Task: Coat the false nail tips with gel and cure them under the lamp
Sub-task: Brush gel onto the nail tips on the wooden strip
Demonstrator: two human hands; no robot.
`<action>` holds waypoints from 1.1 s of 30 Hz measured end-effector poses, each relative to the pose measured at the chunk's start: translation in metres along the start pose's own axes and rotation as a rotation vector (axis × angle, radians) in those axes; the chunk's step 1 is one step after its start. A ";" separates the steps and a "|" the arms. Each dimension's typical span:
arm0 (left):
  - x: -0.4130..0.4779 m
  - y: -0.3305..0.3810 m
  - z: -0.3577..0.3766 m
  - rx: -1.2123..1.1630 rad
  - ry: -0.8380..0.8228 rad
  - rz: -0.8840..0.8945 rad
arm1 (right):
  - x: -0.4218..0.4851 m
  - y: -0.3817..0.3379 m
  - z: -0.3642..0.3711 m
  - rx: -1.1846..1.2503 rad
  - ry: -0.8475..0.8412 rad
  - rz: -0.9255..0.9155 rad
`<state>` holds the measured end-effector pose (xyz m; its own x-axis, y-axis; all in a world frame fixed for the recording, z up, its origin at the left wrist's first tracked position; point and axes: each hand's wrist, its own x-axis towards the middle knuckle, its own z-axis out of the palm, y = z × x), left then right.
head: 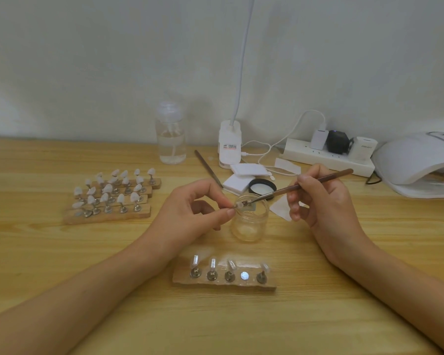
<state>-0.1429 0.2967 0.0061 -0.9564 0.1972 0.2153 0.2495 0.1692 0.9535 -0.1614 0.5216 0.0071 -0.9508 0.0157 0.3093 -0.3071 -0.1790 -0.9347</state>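
Wooden table [62, 278] runs from the near edge to a pale wall. Nearest lies a wooden holder [182, 280] with 5 magnet spots: 4 carry clear tips on metal stands, and 1 bare magnet [244, 276] shows where a stand is missing.

Beyond it, the left hand [195, 211] pinches that stand between thumb and forefinger, keeping its nail tip [239, 205] over the mouth of an open glass jar [249, 226]. The right hand [323, 198] grips a brush [318, 180] like a pen, bristles at the tip.

I judge the coating to be under way, with these risks:
- The pinch is small, so a firm stroke could twist the stand loose and drop the tip into the jar.
- An overloaded brush could flood the tip's edges or drip onto the fingers.
- The left wrist hovers near the jar, so a nudge could tip it.
- Returning the stand carelessly could smear neighbouring tips.

Behind the jar sit its black lid [262, 187] and white pads [245, 171]. To the left, racks of white tips [113, 193] wait. Farther back stand a clear bottle [171, 142] and a power strip [326, 156]. The curing lamp [418, 160] sits far right, well apart, so wet gel must travel without touching anything.
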 end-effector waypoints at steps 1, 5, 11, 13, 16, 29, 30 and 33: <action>0.000 0.000 0.000 0.003 0.000 -0.006 | 0.000 -0.001 0.000 0.027 0.002 -0.004; 0.000 0.001 0.000 0.014 -0.005 -0.021 | -0.001 -0.002 0.002 0.038 -0.081 -0.038; 0.000 0.001 0.000 -0.003 -0.014 -0.036 | 0.000 -0.001 -0.001 0.050 -0.028 -0.030; -0.001 0.002 0.000 -0.012 -0.018 -0.037 | -0.001 -0.002 0.001 0.042 -0.074 -0.047; -0.001 0.002 0.000 -0.017 -0.023 -0.037 | -0.001 0.000 0.001 -0.029 -0.028 -0.017; -0.002 0.003 0.000 0.006 -0.047 -0.058 | -0.001 -0.002 -0.001 0.051 -0.037 -0.019; -0.002 0.003 0.000 0.010 -0.050 -0.057 | -0.001 -0.003 0.000 0.052 -0.068 -0.030; -0.002 0.003 0.000 0.012 -0.055 -0.058 | -0.002 -0.001 0.001 -0.013 -0.052 -0.015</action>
<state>-0.1398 0.2968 0.0086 -0.9597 0.2392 0.1478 0.1963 0.1938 0.9612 -0.1594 0.5205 0.0079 -0.9430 -0.0326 0.3313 -0.3217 -0.1665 -0.9321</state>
